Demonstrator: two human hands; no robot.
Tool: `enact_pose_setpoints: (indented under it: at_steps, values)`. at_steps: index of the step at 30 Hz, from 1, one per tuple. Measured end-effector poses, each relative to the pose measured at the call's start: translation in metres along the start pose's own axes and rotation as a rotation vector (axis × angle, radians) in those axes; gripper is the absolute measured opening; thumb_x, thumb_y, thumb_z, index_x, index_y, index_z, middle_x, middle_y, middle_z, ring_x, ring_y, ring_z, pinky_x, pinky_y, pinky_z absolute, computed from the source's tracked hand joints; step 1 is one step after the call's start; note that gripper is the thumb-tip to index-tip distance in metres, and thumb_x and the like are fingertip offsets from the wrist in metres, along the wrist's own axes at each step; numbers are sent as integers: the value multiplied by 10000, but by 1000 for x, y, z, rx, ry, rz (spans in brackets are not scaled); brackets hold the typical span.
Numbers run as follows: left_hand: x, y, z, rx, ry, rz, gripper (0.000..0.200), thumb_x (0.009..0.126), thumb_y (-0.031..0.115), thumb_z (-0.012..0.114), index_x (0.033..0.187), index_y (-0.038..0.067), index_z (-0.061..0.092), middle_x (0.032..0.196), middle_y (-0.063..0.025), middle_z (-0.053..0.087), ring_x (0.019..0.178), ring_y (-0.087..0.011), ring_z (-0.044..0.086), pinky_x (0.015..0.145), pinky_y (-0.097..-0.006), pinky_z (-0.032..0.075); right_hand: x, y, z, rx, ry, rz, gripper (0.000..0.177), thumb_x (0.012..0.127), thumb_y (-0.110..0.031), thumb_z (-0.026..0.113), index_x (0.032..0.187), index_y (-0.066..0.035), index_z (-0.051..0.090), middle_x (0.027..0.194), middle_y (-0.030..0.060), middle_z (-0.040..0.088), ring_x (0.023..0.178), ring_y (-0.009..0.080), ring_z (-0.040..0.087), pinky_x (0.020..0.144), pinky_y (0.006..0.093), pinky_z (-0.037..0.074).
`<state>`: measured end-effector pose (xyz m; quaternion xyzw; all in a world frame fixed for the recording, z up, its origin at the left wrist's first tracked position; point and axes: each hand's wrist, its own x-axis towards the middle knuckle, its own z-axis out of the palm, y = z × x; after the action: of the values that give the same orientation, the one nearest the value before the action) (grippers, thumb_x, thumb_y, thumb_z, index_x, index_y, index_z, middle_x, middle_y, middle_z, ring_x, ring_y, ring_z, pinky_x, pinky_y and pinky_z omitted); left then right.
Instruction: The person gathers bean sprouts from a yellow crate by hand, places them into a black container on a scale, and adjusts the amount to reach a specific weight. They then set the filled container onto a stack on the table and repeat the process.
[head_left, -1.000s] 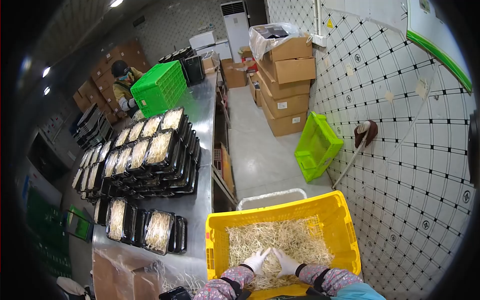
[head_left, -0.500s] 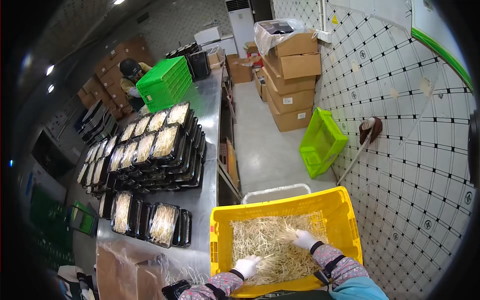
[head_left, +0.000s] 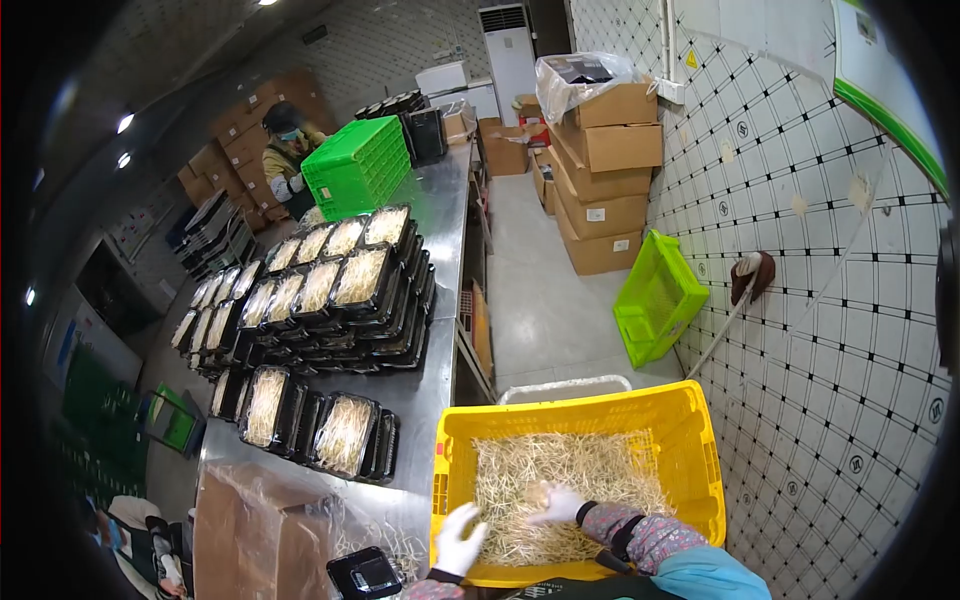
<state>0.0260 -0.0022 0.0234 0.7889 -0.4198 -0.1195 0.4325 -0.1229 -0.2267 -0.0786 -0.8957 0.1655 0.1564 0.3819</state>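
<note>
A yellow crate stands before me, its bottom covered with pale, thin strands that look like bean sprouts. My left hand, in a white glove, hovers at the crate's near left side with fingers curved apart and nothing in them. Inside the crate, my right hand, also gloved, reaches leftward into the sprouts with thumb and fingers apart; its fingertips are partly lost among the strands. A black plastic tray lies at the table's near end, left of my left hand.
Black trays filled with sprouts are stacked on the steel table. Beyond them stands a green crate, with a person behind it. Cardboard boxes, a lime crate and a pole line the right wall.
My left hand has drawn back left out of the sprouts and opened. My right hand has shifted left and nearer within the crate. The view has turned slightly, showing more of the black tray.
</note>
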Motion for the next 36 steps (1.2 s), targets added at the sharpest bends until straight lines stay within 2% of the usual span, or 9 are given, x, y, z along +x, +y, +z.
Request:
enact_pose_setpoints:
  at_steps: [5, 10, 14, 22, 25, 28, 30, 35, 36]
  values:
    - [-54, -45, -91, 366, 618, -182, 521, 784, -30, 641, 1295, 0, 540, 1396, -195, 474, 1336, -346, 401, 1144, -443, 273, -36, -55, 31, -346, 115, -47, 1255, 587, -671, 794, 1511, -35, 232, 1465, 295, 353, 1346, 461, 370, 1081, 544, 340]
    - [-124, -103, -131, 590, 976, -624, 633, 871, 134, 659, 1437, 14, 404, 1511, -240, 332, 1428, -392, 241, 1175, -512, 211, -19, -49, 28, -241, 86, -38, 1076, 620, -486, 842, 1445, -24, 329, 1334, 270, 505, 1207, 413, 529, 957, 520, 462]
    - [-149, -127, -130, 391, 1025, -880, 703, 880, 228, 696, 1433, -59, 370, 1480, -256, 384, 1382, -366, 349, 1176, -439, 248, 12, -5, 26, -28, 103, 129, 956, 651, -459, 780, 1419, -25, 412, 1116, 223, 644, 1033, 384, 627, 796, 460, 548]
    - [-160, -144, -124, 543, 1271, -835, 566, 871, 203, 699, 1320, -87, 514, 1397, -285, 477, 1310, -346, 450, 1132, -422, 316, -6, -42, 44, -396, 189, 159, 1208, 592, -590, 808, 1507, -20, 262, 1406, 240, 447, 1282, 447, 450, 1012, 645, 347]
    - [-165, -156, -127, 631, 1467, -978, 552, 831, 191, 736, 1291, -56, 556, 1354, -280, 521, 1240, -376, 514, 1083, -444, 387, 3, -31, 39, -290, 130, 138, 953, 626, -522, 794, 1371, -32, 458, 1138, 184, 632, 1067, 364, 621, 913, 526, 482]
    - [-178, -179, -142, 77, 1409, -1119, 591, 792, 126, 744, 1310, -59, 529, 1259, -247, 598, 1094, -385, 594, 982, -435, 481, 5, -13, 37, -156, 164, 108, 670, 663, -441, 764, 1179, -43, 605, 982, 171, 702, 902, 327, 690, 786, 438, 553]
    - [-178, -196, -132, -455, 1685, -806, 578, 711, -22, 695, 1275, -27, 568, 1081, -191, 671, 934, -313, 647, 807, -433, 551, 2, -9, 21, -6, 81, 135, 628, 675, -418, 749, 1158, -39, 616, 1026, 192, 699, 932, 332, 686, 791, 445, 551]
    - [-210, -227, -138, -590, 1309, -1132, 353, 778, 108, 627, 1106, -23, 625, 1037, -143, 648, 887, -313, 638, 746, -432, 539, -17, -1, 7, 235, 222, 70, 781, 628, -465, 795, 1238, -21, 593, 1091, 227, 681, 1026, 347, 656, 897, 412, 512]
    - [-207, -226, -128, -701, 1517, -1020, 310, 798, 182, 613, 1016, -37, 637, 994, -157, 647, 867, -296, 638, 730, -424, 535, -19, 6, 8, 183, 196, 78, 787, 627, -463, 797, 1242, -18, 590, 1097, 226, 680, 1026, 350, 655, 897, 413, 512]
